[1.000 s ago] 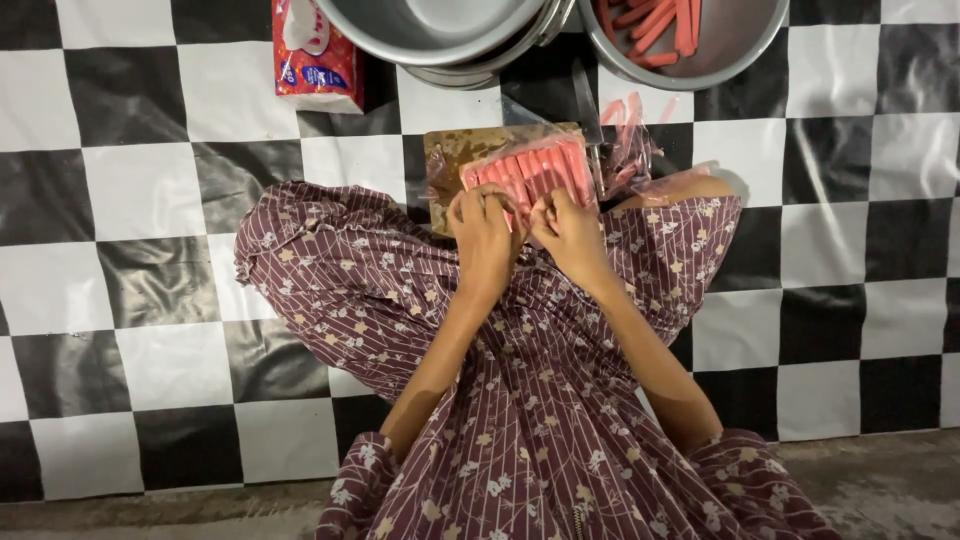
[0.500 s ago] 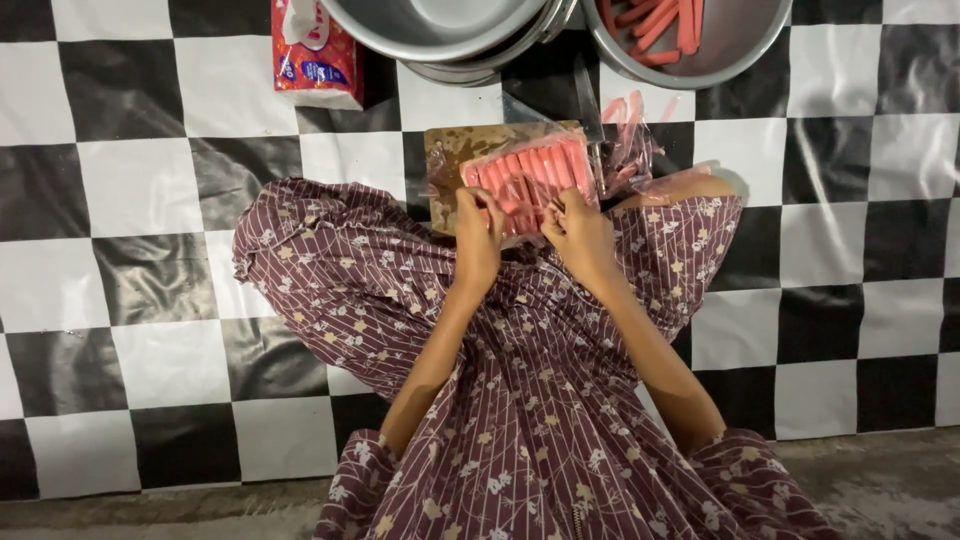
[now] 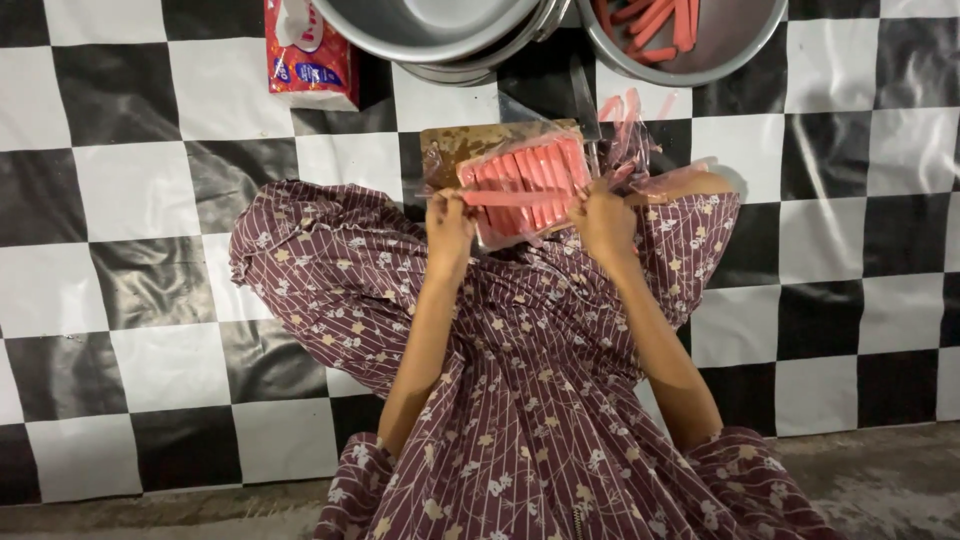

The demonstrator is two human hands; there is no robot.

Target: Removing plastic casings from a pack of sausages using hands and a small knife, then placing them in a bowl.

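Fingers of left hand (image 3: 449, 222) and right hand (image 3: 604, 218) pinching opposite ends of one pink sausage (image 3: 512, 198), holding it level just above the open pack (image 3: 528, 180). Pack lying on a wooden board (image 3: 455, 148), many sausages remaining inside in a tight row. Torn wrappers (image 3: 640, 160) lying beside the board's right edge, near a knife (image 3: 584, 100). Far right, metal bowl (image 3: 745, 55) already holding several bare sausages; far left, stacked metal bowl (image 3: 440, 45) and red packet (image 3: 305, 55) standing on the checkered floor (image 3: 130, 180). Judging by these piles: unwrapping well begun, a few done, most of the pack waiting.
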